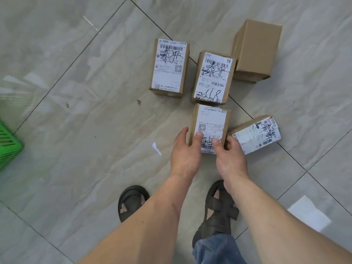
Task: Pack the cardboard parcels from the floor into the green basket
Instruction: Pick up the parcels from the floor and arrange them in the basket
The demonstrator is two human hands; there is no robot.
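Several cardboard parcels lie on the tiled floor. The nearest parcel [210, 121] carries a white shipping label; my left hand [185, 152] grips its left side and my right hand [229, 156] its right side, thumbs on top. Behind it lie two more labelled parcels, one on the left [169, 68] and one in the middle [213, 78]. A plain brown box [255, 51] stands at the back right. Another labelled parcel [256, 134] lies tilted just right of my right hand. Only a corner of the green basket [8, 144] shows at the left edge.
My two feet in dark sandals [131, 201] stand on the grey floor tiles just below my hands. A small white paper scrap [157, 148] lies left of my left hand. Bright light patches reflect on the floor at lower right.
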